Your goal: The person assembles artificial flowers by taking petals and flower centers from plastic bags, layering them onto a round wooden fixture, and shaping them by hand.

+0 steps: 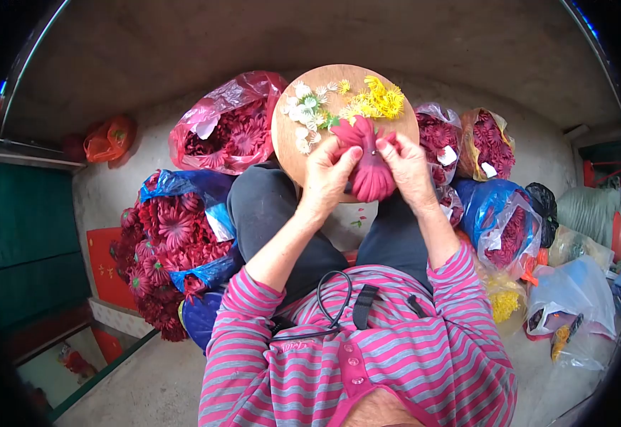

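Note:
My left hand (329,171) and my right hand (408,169) pinch a dark pink-red artificial flower (373,176) from its two sides, thumbs near its middle. Its long petals spread above and below the fingers, and a small pale dot shows at the centre. The flower is held over the near edge of a round wooden stool (312,80). On the stool top lie yellow flower pieces (383,99) at the right and white and pale green flower pieces (309,107) at the left. My fingertips behind the petals are hidden.
At the left stand a pink clear bag (207,117) and a blue bag (182,183), both full of red flowers. More flower bags, including a yellowish bag (494,146) and a blue bag (487,203), line the right. An orange bag (109,139) lies far left.

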`<state>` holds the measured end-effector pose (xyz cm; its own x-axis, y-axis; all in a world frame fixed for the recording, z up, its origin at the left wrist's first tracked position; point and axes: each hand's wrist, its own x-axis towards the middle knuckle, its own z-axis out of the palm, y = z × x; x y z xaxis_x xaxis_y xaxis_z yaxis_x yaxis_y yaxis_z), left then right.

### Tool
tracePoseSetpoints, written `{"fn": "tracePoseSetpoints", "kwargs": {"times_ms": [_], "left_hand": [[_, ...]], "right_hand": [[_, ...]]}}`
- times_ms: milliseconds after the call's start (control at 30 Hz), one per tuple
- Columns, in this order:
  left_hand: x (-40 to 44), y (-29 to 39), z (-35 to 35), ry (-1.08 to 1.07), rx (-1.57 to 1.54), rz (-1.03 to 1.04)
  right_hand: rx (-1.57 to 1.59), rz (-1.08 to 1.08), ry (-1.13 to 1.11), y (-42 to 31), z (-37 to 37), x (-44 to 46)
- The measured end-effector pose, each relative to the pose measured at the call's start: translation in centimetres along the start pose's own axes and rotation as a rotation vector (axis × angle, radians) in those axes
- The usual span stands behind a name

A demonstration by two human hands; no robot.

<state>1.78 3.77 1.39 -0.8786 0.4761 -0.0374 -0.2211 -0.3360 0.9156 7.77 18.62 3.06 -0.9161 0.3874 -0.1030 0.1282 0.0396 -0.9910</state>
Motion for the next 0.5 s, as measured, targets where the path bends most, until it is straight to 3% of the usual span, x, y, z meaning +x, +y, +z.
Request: {"fn": "tracePoseSetpoints", "kwargs": {"times_ms": [200,333,400,433,500], "left_hand": [[-0.5,1.7,-1.7,0.125,0.032,-0.095],[-1.1,3.4,-2.7,0.305,0.577,0.402],[-1.0,4.1,-1.3,0.240,0.840,0.725],[-0.7,3.5,-0.7,0.240,0.835,0.728],[0.1,1.9,0.0,-0.004,0.902,0.829]], "right_hand": [[-0.047,-0.004,0.015,1.3,-1.1,0.2],[-0.690,-0.682,0.354,-2.6,-1.0,-1.4],[-0.661,-0.739,0.217,-3.8,0.9,-2.0],[-0.665,-0.742,0.218,-3.1,1.9,-2.0],[-0.500,-0.671,0.095,-0.1,3.6,-1.4]]}}
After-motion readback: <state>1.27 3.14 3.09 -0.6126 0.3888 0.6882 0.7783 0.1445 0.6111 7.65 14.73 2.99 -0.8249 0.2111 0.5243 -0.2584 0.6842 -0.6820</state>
